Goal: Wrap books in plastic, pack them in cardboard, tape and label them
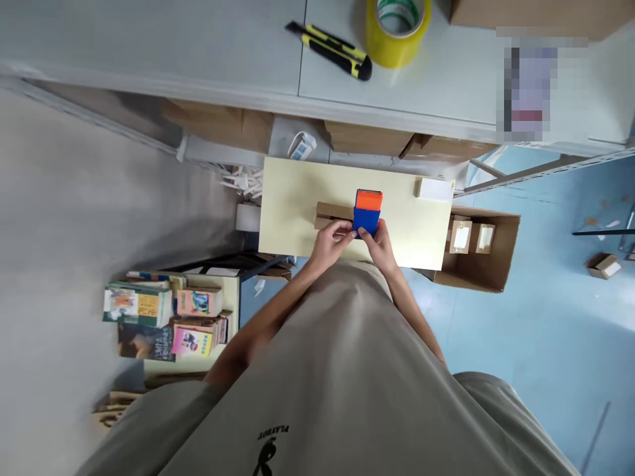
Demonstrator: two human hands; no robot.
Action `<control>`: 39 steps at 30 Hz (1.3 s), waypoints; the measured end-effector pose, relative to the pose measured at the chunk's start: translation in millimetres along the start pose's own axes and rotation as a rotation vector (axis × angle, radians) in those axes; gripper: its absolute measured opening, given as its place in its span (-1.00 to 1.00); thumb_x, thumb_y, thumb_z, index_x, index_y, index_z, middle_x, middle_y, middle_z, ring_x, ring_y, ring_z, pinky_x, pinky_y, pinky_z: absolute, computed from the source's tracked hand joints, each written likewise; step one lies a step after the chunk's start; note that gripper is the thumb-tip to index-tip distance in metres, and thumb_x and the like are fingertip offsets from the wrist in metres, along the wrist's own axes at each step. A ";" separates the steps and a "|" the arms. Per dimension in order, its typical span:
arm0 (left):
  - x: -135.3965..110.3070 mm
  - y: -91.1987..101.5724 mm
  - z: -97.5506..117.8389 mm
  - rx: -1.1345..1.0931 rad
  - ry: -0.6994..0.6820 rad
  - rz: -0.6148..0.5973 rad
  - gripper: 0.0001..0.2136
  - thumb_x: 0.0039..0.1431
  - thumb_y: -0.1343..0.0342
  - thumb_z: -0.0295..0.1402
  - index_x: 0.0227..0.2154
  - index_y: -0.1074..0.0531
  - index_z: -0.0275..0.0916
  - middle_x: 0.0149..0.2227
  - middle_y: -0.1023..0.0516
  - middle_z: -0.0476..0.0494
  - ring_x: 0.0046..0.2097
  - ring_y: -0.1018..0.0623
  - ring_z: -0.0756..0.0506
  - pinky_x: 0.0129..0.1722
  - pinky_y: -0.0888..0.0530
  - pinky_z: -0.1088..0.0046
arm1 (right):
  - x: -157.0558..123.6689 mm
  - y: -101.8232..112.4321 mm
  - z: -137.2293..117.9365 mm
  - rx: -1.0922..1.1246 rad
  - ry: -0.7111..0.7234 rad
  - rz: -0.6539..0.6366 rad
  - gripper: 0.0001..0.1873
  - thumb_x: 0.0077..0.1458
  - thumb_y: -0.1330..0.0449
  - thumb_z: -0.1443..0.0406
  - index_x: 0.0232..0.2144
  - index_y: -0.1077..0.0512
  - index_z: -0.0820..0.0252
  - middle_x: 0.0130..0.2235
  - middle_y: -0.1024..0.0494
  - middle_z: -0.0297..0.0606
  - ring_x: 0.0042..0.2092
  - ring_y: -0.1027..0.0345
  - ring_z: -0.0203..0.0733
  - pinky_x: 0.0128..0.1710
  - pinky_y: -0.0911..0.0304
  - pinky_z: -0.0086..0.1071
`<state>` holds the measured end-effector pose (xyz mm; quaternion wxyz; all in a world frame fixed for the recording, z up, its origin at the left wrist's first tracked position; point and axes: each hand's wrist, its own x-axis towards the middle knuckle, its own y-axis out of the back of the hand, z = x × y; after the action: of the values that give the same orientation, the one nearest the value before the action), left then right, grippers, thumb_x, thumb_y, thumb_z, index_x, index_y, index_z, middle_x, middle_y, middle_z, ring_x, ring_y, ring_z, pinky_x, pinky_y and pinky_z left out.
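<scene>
Left hand [329, 246] and right hand [381, 250] close together, both closed on near, blue end of blue-and-orange case [367, 223], held over cream tabletop [292, 192]. Orange end pointed away from body. Brown carton [333, 211] lay just beyond left hand; white box [435, 189] sat near far right corner. Open cardboard box [508, 254] at right held smaller boxes [460, 237].

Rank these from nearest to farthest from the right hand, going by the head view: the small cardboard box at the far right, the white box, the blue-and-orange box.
1. Blue-and-orange box: in the grasp of the right hand.
2. White box: right, on the pale tabletop.
3. Small cardboard box: far right, beyond the tabletop.
</scene>
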<state>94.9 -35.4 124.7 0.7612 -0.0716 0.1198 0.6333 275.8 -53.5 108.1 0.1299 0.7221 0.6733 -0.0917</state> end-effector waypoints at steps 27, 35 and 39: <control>-14.9 118.3 17.6 0.076 -0.283 -0.067 -0.70 0.51 -0.42 0.01 0.04 -0.82 -0.07 0.07 -0.84 -0.20 0.09 -0.76 -0.24 0.08 -0.68 0.19 | -39.0 -11.1 -59.4 -0.702 -0.101 -0.330 -0.16 0.29 -0.27 -0.56 0.08 -0.31 -0.06 -0.03 -0.75 -0.10 -0.10 -0.61 0.16 0.01 -0.62 0.13; -5.7 137.3 -12.1 0.194 -0.411 -0.064 -0.71 0.62 -0.33 0.00 0.06 -0.84 -0.01 0.08 -0.88 -0.19 0.11 -0.75 -0.29 0.25 -0.65 0.00 | -53.7 -37.6 -62.3 -0.844 -0.165 -0.274 -0.26 0.37 -0.24 -0.45 0.12 -0.27 -0.06 -0.07 -0.73 -0.11 -0.19 -0.61 0.15 -0.17 -0.57 0.03; -4.4 143.3 -23.4 0.172 -0.371 -0.105 -0.68 0.58 -0.36 0.06 0.05 -0.84 -0.03 0.08 -0.88 -0.23 0.12 -0.75 -0.31 0.27 -0.65 -0.01 | -61.5 -47.6 -61.2 -0.845 -0.173 -0.267 -0.28 0.37 -0.24 -0.43 0.09 -0.28 -0.05 -0.08 -0.72 -0.11 -0.19 -0.60 0.13 -0.16 -0.55 0.00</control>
<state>-48.7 -18.8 109.6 0.8054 0.1053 0.0271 0.5826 221.1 -90.0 182.0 0.4559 0.5022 0.7257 0.1153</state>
